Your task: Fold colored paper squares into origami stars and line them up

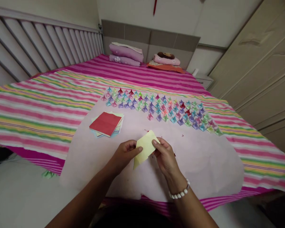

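Both my hands hold a pale yellow folded paper sheet [145, 148] above a big white paper sheet [204, 161] spread on the bed. My left hand [124, 155] pinches its left edge with the thumb on top. My right hand [165, 156], with a white bead bracelet at the wrist, grips its right edge. A stack of coloured paper squares [106, 124], red on top, lies to the left beyond my hands. Several small folded paper pieces [161, 109] in many colours stand in rows farther back.
The bed has a pink, green and yellow striped cover [42, 104]. Folded purple bedding [125, 54] and a pink bundle [166, 60] lie at the headboard. A slatted rail [38, 47] runs along the left. A wardrobe [263, 69] stands at the right.
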`<state>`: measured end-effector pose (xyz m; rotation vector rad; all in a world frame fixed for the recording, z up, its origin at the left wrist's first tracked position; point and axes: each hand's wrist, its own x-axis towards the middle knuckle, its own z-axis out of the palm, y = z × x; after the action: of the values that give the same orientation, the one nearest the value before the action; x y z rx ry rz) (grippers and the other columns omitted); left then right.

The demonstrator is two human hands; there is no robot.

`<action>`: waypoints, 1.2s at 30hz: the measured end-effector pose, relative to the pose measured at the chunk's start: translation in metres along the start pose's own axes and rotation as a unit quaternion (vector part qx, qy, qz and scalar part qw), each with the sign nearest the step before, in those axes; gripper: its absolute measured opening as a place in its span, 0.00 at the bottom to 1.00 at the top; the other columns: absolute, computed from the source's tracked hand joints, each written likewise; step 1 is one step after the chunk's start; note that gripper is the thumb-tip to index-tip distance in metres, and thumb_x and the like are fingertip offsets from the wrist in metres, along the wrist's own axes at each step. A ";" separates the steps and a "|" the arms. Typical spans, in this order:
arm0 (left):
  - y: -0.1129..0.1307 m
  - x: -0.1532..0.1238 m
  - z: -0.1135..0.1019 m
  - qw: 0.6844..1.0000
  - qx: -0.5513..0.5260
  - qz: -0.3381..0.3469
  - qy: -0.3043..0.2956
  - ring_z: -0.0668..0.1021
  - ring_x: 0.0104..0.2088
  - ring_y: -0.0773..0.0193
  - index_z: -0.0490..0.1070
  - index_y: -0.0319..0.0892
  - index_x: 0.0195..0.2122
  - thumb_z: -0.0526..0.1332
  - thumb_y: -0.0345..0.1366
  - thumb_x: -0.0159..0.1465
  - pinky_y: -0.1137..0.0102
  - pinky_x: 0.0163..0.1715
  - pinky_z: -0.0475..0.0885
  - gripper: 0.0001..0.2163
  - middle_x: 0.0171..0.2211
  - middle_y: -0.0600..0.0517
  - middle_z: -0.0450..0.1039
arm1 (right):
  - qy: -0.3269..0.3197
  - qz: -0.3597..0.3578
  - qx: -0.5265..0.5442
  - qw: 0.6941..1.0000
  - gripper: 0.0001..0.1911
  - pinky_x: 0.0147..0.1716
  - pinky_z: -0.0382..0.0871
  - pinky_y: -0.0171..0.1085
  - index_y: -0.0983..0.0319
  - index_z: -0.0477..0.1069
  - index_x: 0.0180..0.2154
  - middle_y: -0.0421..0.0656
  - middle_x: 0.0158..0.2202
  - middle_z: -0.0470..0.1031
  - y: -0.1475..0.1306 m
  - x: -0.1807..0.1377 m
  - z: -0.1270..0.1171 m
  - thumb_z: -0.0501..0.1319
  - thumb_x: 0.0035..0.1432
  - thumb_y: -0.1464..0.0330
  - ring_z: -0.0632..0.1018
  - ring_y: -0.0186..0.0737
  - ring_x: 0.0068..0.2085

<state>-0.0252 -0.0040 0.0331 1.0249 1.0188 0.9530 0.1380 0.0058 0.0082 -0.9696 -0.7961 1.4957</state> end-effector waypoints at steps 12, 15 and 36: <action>-0.010 0.002 -0.005 0.999 0.025 0.004 -0.037 0.68 0.23 0.71 0.70 0.39 0.27 0.67 0.41 0.53 0.75 0.24 0.61 0.11 0.22 0.57 0.68 | 0.041 -0.019 -0.006 0.999 0.18 0.25 0.63 0.32 0.59 0.76 0.38 0.36 0.23 0.72 -0.007 0.000 0.002 0.73 0.42 0.65 0.70 0.32 0.24; -0.012 0.003 -0.004 0.999 0.020 0.020 -0.039 0.69 0.24 0.70 0.72 0.39 0.29 0.67 0.41 0.53 0.75 0.25 0.63 0.10 0.23 0.56 0.70 | 0.046 -0.012 0.002 0.999 0.20 0.24 0.61 0.31 0.59 0.76 0.41 0.32 0.18 0.67 -0.007 -0.001 0.002 0.72 0.42 0.67 0.67 0.30 0.22; -0.018 0.007 -0.008 0.995 -0.059 0.046 0.070 0.77 0.34 0.65 0.71 0.38 0.26 0.71 0.39 0.49 0.72 0.33 0.70 0.12 0.41 0.46 0.77 | -0.037 -0.036 -0.137 0.989 0.08 0.31 0.65 0.33 0.60 0.78 0.27 0.39 0.30 0.76 0.003 -0.002 -0.002 0.71 0.45 0.63 0.72 0.33 0.30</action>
<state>-0.0284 0.0002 0.0131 0.9238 1.0248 1.1607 0.1387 0.0037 0.0044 -1.0801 -1.1008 1.3894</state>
